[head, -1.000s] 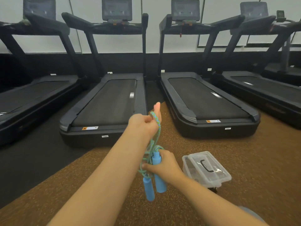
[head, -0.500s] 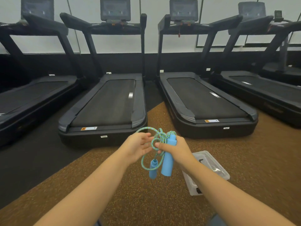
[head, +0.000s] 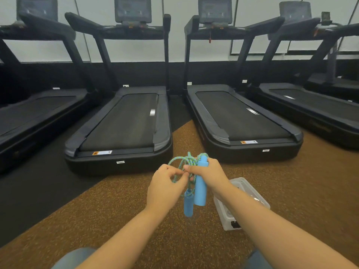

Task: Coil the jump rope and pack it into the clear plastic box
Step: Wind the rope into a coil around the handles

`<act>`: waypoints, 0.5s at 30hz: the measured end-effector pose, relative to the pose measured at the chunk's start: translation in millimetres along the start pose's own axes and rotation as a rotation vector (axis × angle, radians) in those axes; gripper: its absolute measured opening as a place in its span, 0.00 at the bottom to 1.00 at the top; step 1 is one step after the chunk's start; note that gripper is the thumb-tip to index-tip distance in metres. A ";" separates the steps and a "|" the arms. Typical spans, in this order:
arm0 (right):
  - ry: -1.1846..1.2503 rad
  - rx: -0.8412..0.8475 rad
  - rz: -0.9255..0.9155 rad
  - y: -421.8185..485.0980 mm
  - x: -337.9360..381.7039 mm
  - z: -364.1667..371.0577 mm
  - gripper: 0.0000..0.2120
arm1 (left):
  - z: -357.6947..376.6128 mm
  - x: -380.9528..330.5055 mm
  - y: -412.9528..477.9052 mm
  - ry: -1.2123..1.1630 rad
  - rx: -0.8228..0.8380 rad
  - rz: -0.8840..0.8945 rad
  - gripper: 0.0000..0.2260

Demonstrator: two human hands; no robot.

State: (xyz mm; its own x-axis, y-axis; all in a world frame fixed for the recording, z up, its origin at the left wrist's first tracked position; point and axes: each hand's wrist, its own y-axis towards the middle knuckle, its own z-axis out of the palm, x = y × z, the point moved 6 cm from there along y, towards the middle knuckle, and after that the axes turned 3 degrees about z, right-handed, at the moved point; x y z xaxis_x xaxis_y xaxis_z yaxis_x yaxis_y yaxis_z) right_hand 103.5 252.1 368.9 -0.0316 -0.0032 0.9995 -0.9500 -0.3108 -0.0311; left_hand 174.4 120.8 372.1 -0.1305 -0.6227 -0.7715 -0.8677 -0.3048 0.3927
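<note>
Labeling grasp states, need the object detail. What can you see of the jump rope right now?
The jump rope is held in the air by both hands. Its braided cord, teal-green flecked with blue, is bunched in loose loops. One light blue cylindrical handle, matte and foam-like, points down in the right hand, gripped together with the loops. The second handle hangs lower beside it. The left hand pinches a strand. It is not yet in the clear plastic box.
</note>
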 end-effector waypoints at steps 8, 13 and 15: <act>0.021 0.086 0.038 -6.0 -5.3 5.9 0.09 | 16.3 6.2 5.5 -0.051 0.330 0.003 0.08; -0.056 0.119 0.066 -6.1 -4.6 9.8 0.07 | 10.3 8.3 3.8 -0.046 0.262 -0.018 0.10; -0.065 0.108 0.067 -5.7 -4.9 9.8 0.07 | 11.6 3.2 1.4 -0.097 0.292 0.005 0.12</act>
State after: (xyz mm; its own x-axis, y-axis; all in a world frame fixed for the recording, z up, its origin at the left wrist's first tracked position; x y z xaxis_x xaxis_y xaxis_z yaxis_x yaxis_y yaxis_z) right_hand 112.1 244.6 364.3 -0.0702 -0.0883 0.9936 -0.9071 -0.4087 -0.1004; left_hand 167.2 126.8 364.3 -0.1682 -0.5474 -0.8198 -0.9662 -0.0733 0.2472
